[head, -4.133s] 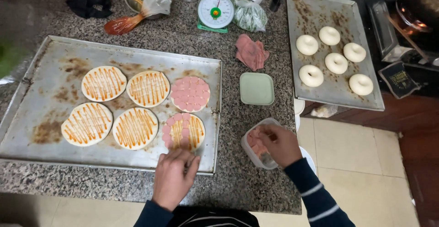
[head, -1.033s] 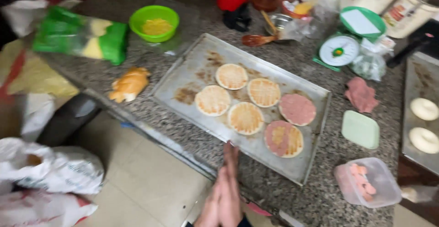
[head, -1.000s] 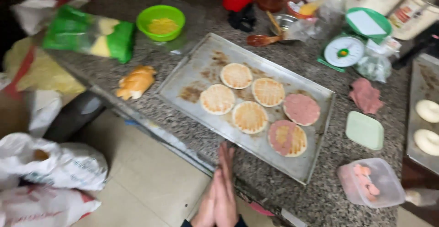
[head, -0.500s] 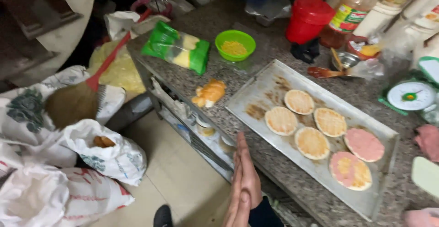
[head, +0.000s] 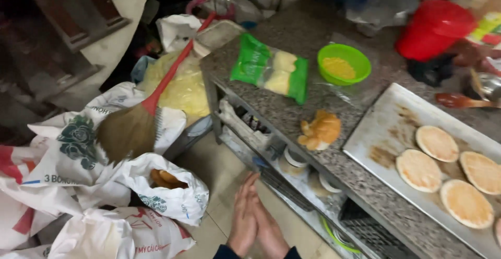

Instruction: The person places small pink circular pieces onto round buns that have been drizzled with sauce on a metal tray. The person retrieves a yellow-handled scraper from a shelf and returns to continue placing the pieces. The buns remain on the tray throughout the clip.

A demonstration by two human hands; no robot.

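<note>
- The left hand (head: 244, 218) and right hand (head: 267, 226) are pressed flat together, palm against palm, holding nothing; fingers are straight and closed.
- Their long axis runs from the wrists at the bottom edge up and slightly left, fingertips pointing away from the person, over the tiled floor (head: 216, 173) just off the counter's front edge.
- Nearest on the left lies a white sack (head: 175, 188) with its mouth open; a red-handled broom (head: 136, 118) leans above it.
- On the granite counter (head: 292, 115): a yellowish lump of dough (head: 321, 129) near the front edge, a green packet (head: 271, 68) at the left corner, a green bowl (head: 344, 63) behind, and a metal tray (head: 383, 131) of sauced round breads (head: 418, 170) to the right.
</note>
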